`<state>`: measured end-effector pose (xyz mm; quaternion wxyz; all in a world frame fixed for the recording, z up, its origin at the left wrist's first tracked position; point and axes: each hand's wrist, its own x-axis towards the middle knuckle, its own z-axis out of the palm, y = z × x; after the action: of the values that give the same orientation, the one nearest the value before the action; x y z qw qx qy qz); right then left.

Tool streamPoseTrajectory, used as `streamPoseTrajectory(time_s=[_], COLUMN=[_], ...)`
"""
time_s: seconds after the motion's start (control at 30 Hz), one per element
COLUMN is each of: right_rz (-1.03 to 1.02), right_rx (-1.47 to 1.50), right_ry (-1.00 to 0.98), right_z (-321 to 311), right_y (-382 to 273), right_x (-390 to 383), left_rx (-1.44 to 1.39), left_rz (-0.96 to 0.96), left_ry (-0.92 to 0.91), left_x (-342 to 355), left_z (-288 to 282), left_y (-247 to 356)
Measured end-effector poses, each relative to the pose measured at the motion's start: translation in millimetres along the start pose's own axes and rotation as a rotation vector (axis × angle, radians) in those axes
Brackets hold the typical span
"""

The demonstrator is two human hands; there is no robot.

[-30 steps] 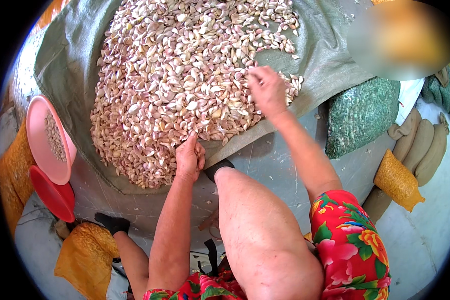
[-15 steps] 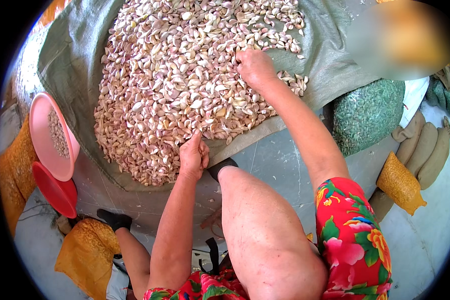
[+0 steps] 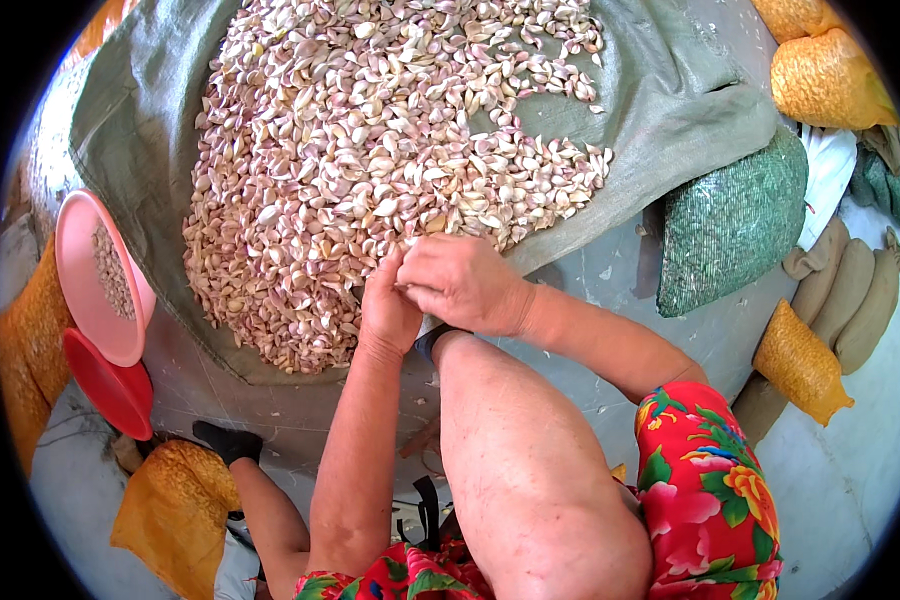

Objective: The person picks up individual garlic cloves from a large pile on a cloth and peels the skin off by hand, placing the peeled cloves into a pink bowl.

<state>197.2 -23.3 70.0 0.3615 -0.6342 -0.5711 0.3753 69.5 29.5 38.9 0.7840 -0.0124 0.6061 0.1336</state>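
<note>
Head view: right hand (image 3: 462,283) now beside left hand (image 3: 388,312)

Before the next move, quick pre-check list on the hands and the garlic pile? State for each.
1. Both hands at the pile's near edge: ok. The left hand and right hand meet over the garlic cloves.
2. Clove held between the fingers: cannot tell, the fingers cover it.
3. Cloves stay on the grey-green cloth: ok, none seen off its edge.
4. Pink basin within reach on the left: ok, tilted, a few cloves inside.
5. Red basin under it: ok, contents hidden.
6. Knee clear of the pile: ok, it sits below the cloth edge.
</note>
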Motion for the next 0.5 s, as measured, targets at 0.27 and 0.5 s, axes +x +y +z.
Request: streamPoseTrajectory(time_s=[0.27,0.5], right_rz=[0.416,0.491], right_rx=[-0.227,-0.789], right_ry=[0.358,0.616], right_z=[-74,-141], right_y=[94,179], right_x=[8,35], left_rx=[0.284,0.228], left_rz=[0.120,0.193], left_ry=[-0.136,-0.159], left_x=[3,13], left_z=[-55,-82], left_y=[-4,-18])
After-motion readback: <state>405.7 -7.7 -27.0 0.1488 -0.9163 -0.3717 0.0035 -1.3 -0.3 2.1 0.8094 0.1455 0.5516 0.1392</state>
